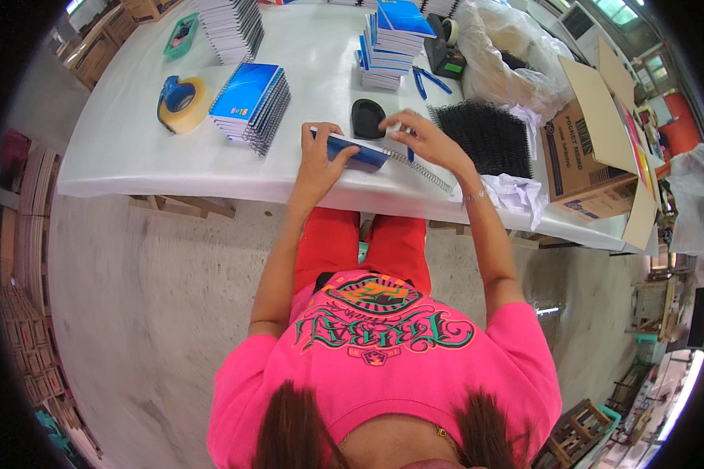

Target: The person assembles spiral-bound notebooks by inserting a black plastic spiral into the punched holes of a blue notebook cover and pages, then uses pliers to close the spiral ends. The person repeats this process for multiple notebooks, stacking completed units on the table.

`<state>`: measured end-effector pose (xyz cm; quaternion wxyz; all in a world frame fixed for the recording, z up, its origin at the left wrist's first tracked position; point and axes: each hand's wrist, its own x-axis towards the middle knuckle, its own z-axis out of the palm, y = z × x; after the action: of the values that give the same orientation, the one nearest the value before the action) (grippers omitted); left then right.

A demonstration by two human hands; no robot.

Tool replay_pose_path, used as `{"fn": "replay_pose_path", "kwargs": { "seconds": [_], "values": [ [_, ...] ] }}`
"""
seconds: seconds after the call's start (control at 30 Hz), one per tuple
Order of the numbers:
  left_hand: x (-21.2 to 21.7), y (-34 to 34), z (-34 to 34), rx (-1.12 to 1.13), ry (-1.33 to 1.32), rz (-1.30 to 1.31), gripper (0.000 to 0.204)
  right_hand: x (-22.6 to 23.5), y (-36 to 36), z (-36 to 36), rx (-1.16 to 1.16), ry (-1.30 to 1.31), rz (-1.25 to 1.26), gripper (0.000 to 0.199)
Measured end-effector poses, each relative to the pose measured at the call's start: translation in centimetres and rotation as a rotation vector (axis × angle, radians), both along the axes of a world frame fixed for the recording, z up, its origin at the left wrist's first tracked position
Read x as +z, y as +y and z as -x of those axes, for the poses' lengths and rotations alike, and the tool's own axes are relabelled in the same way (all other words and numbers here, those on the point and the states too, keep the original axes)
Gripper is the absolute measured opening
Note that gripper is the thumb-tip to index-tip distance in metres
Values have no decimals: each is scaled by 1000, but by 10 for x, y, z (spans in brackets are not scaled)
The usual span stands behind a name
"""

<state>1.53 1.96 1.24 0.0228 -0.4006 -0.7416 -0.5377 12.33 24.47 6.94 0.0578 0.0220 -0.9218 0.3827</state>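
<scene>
At the near table edge, my left hand (319, 160) grips a small blue-covered notebook (360, 154), tilted, with its thumb on the cover and fingers behind. From the notebook's right end a metal spiral coil (424, 172) sticks out along the table. My right hand (422, 139) hovers just above this coil, its fingers bent and apart, and nothing can be made out in them. A black shallow dish (368, 119) lies beside its fingertips. Part of a blue tool (411, 154) shows under the right hand.
Stacks of blue spiral notebooks (246, 92) stand left and at the back. Tape rolls (184, 109) lie at left. Blue pliers (430, 80), a mass of black coils (485, 137), crumpled paper (516, 195), a plastic bag (508, 47) and an open carton (583, 160) occupy the right.
</scene>
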Motion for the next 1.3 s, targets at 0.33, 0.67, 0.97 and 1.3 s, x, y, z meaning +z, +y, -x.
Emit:
{"fn": "replay_pose_path", "kwargs": {
  "seconds": [0.33,0.67,0.97,1.3],
  "values": [
    [0,-12,18,-34,25,30,67,-42,21,46,-15,-30,-117,50],
    [-9,-10,20,-21,54,-54,70,-25,2,13,-78,-159,709,35],
    [-9,-11,20,-55,-10,-65,64,-5,0,-17,81,-251,626,33],
    [-7,-9,21,-74,-5,-34,69,5,-12,-23,-31,-140,652,34]
  ]
}}
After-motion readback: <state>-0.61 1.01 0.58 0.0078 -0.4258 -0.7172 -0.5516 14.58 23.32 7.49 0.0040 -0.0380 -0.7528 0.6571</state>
